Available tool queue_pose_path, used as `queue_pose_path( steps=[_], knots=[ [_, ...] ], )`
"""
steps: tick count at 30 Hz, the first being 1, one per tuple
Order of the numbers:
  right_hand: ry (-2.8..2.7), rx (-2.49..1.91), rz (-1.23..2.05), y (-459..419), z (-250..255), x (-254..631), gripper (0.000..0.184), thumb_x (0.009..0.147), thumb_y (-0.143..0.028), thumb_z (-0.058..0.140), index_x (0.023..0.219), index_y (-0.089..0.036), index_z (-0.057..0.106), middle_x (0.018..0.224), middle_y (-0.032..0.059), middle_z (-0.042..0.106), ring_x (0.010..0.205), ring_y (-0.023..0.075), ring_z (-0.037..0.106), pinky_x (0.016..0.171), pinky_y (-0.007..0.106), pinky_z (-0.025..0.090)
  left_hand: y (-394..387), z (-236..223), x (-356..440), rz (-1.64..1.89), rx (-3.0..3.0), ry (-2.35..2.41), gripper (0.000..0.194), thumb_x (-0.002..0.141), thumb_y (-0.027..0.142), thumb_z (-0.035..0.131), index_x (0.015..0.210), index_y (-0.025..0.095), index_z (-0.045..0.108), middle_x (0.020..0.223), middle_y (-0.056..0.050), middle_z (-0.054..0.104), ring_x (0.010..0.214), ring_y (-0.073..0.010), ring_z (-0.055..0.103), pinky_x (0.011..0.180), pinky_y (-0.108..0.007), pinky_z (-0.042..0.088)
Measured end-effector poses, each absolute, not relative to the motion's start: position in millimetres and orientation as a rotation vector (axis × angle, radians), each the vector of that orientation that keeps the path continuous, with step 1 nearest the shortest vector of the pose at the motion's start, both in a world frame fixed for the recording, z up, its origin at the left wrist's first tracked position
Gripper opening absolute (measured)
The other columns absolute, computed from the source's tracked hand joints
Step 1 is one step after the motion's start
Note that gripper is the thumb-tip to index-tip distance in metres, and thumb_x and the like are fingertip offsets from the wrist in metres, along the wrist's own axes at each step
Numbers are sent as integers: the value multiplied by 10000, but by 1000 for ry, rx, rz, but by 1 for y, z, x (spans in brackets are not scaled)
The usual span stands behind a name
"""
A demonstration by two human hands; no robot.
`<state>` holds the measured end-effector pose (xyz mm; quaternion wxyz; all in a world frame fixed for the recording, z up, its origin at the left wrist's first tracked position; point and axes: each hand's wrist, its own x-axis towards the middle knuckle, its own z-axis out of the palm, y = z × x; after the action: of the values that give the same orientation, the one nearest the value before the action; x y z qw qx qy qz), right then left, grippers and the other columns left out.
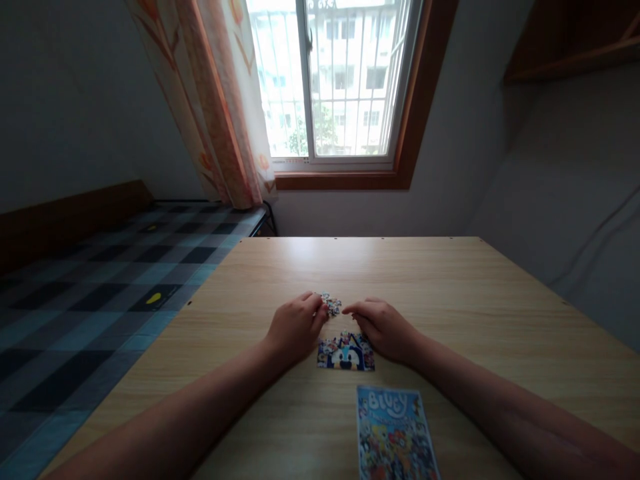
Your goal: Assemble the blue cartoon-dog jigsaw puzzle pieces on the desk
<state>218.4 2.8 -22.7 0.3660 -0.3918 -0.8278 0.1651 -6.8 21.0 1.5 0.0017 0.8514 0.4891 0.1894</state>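
Your left hand (296, 327) curls down by the puzzle pieces (333, 305). Your right hand (389, 328) points inward by the part-made puzzle (346, 356) on the worktop (440, 280). I can't tell if either holds anything.

Daylight comes from the window (350, 87) well beyond the left hand (296, 325) and right hand (387, 328), its panes so bright that the view outside washes toward white. A pale sheen lies on the table (310, 257) beyond both hands; the forearms (200, 413) behind them are dim, with soft shading. Far out on either side of the hands, the room sinks into gloom. The small pieces (333, 305) beside the left fingers blur together, and print on the cover (395, 433) nearer than the hands looks soft. Wide-angle stretching shows toward the edges.
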Motion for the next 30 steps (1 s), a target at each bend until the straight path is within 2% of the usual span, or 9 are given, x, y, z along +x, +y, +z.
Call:
queue_pose_path(
  steps=[3, 5, 10, 17, 23, 30],
  knots=[
    [-2050, -1052, 424, 0, -23, 218, 208, 950, -153, 494, 1124, -207, 594, 782, 19, 682, 733, 181, 619, 728, 312, 458, 23, 3, -8, 537, 2692, 1648, 222, 983, 319, 457, 833, 201, 570, 881, -42, 646, 727, -187, 582, 595, -302, 345],
    [-1994, -1072, 446, 0, -23, 219, 156, 947, -152, 506, 1082, -215, 551, 736, -11, 671, 677, 164, 606, 691, 295, 443, 25, 4, -9, 535, 2706, 1696, 212, 982, 324, 464, 847, 198, 568, 904, -48, 642, 740, -189, 584, 595, -300, 351],
    [-1947, -1043, 452, 1, -22, 218, 83, 923, -146, 575, 945, -226, 576, 802, 0, 711, 763, 170, 644, 714, 297, 449, 26, 3, -11, 683, 2720, 1630, 167, 972, 300, 499, 866, 193, 570, 905, -45, 631, 737, -181, 579, 614, -296, 397],
    [-1947, -972, 367, 0, -19, 218, 45, 885, -176, 674, 891, -221, 672, 811, 17, 699, 796, 184, 636, 774, 336, 469, 11, -3, -6, 918, 2806, 1166, 106, 937, 315, 597, 943, 209, 612, 921, -33, 636, 778, -172, 605, 673, -296, 484],
    [-1945, -933, 461, -8, -16, 212, 89, 859, -149, 669, 837, -215, 613, 790, -6, 667, 757, 158, 624, 738, 300, 469, 6, -3, -1, 982, 2865, 1001, 197, 903, 357, 660, 1030, 213, 618, 980, -48, 653, 842, -192, 626, 709, -324, 535],
    [-1934, -931, 647, -15, -14, 208, 75, 908, -144, 573, 898, -215, 553, 810, -7, 668, 776, 150, 656, 705, 257, 483, 4, -1, 2, 1034, 2919, 928, 125, 948, 323, 596, 963, 204, 631, 976, -51, 661, 871, -192, 635, 740, -330, 550]
  ],
)
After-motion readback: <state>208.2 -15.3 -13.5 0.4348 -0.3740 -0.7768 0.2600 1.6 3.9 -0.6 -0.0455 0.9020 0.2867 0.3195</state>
